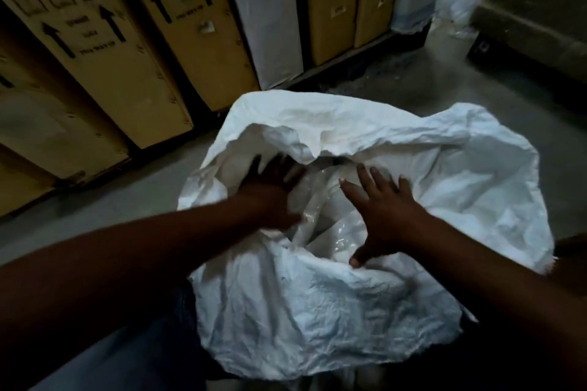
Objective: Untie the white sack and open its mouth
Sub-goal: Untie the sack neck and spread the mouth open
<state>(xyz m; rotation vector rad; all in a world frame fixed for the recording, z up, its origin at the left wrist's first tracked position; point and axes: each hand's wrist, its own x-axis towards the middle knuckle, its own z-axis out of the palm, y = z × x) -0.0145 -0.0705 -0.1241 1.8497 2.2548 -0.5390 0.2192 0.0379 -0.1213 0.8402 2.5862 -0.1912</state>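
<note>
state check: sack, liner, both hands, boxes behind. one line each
white sack: untied, mouth spread wide, rim crumpled and folded outward.
clear plastic liner: exposed inside the mouth, wrinkled, not fully spread.
left hand: fingers splayed, in the mouth at the left rim, motion-blurred; grip cannot be told.
right hand: open, fingers spread, thumb pressing the near rim.
cardboard boxes: upright, closed, arrows pointing up.
</note>
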